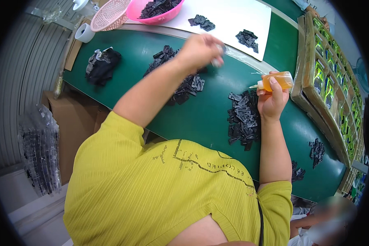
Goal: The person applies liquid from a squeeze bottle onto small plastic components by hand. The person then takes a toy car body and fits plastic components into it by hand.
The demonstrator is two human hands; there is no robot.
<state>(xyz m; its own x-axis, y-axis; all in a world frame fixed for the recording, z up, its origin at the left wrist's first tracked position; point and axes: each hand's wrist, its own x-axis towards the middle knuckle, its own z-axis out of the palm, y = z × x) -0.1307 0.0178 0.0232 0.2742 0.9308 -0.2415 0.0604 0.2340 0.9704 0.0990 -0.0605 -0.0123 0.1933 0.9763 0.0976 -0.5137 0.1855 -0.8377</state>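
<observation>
In my right hand (273, 100) is a squeeze bottle (279, 80) of orange liquid, lying nearly level with its thin nozzle pointing left. Below that nozzle lies a pile of black plastic pieces (244, 117). My left hand (201, 51) is raised over the green table, its fingers curled together and smeared by motion. A small dark bit shows at the fingertips, too blurred to name. Beneath my left forearm spreads another heap of black pieces (186, 88), partly hidden by the arm.
A pink bowl (156, 16) of black pieces stands beside a pink basket (109, 15) at the far left. Small piles (201, 22) lie on a white board (233, 12). Dark cloth (102, 67) is at left. Boxed trays (324, 78) line the right edge; another person (332, 221) sits lower right.
</observation>
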